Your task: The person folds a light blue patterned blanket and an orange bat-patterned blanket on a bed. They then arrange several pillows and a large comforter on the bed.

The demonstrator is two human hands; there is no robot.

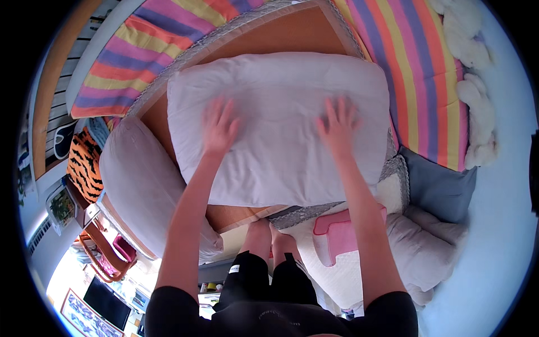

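Observation:
A pale pinkish-grey pillow or folded quilt [273, 156] lies flat before me on a brown mat [290, 31] with a grey lace border. My left hand [220, 124] rests on its left part with the fingers spread. On its right part lies my right hand [339, 122], also with the fingers apart and slightly blurred. Neither hand grips the cloth. A second bolster-like pillow of similar colour [141, 168] stands close to the left side of the first one.
Striped bedding [425, 76] borders the mat at the top and right, with white plush things [478, 113] along the wall. At right are a grey cushion [436, 185], crumpled pale bedding [421, 248] and a pink cloth item [337, 236]. An orange-black patterned cloth [84, 164] lies left.

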